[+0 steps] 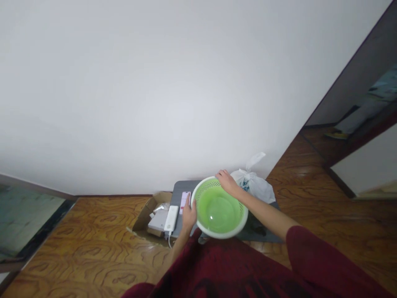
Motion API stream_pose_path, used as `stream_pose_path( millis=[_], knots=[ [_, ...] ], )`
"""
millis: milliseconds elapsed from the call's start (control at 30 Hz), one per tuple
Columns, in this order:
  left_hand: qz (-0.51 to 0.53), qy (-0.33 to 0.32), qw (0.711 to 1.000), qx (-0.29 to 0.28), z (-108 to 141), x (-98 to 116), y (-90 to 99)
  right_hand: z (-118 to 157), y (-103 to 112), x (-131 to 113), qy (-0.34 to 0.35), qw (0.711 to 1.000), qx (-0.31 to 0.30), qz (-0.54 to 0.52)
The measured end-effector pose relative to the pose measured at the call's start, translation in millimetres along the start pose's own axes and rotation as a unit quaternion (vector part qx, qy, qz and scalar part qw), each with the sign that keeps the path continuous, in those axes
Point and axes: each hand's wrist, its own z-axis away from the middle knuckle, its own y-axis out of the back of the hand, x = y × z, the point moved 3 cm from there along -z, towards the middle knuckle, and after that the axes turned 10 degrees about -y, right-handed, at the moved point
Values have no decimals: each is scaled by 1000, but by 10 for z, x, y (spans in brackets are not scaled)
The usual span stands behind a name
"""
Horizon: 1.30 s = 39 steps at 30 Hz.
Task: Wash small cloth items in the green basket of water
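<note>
A round green basin with a white rim and a band of small holes, a colander [220, 209], sits in front of my body above a grey tabletop [182, 187]. My left hand [189, 214] grips its left rim, with the thumb side up and the fingers partly hidden behind the edge. On the far rim, my right hand [228, 183] is curled over the edge. Light shines off the smooth green bottom. Just left of my left hand lies a phone [184, 202] with a lit pinkish screen, partly covered by that hand.
Beside the phone is a white power bank [171, 218] with a white cable [169, 240]. An open cardboard box [142, 219] with white packages stands on the wooden floor [93, 248]. A knotted white plastic bag [259, 188] rests right of the colander, against the wall [173, 103].
</note>
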Motion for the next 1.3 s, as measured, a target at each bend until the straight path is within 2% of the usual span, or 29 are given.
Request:
stream_pose_path(
  millis=[167, 300, 467, 567, 700, 800, 900, 1100, 1233, 1300],
  knots=[
    [-3, 0, 1000, -5, 36, 26, -8, 400, -32, 473, -56, 996, 60, -38],
    [-41, 26, 999, -10, 49, 70, 19, 826, -82, 594, -74, 983, 135, -102],
    [-101, 57, 993, -38, 52, 125, 48, 1407, -161, 499, -114, 958, 204, -164],
    [-102, 56, 992, -48, 54, 125, 51, 1694, -220, 361, -121, 955, 208, -175],
    [-86, 59, 994, -42, 56, 88, 30, 1967, -276, 175, -119, 955, 180, -206],
    [-43, 71, 996, -12, 54, 62, 12, 2093, -236, 147, -137, 946, 185, -228],
    [20, 91, 996, -7, 78, 48, 9, 2128, -150, 251, -162, 937, 213, -223],
    [160, 145, 973, -86, 342, 9, 86, 2039, -136, 483, -124, 952, 204, -192],
    [238, 160, 946, -150, 588, -46, 132, 2083, -177, 486, -103, 951, 221, -189],
    [268, 178, 933, -164, 686, -75, 145, 2123, -187, 439, -94, 954, 219, -183]
  ],
)
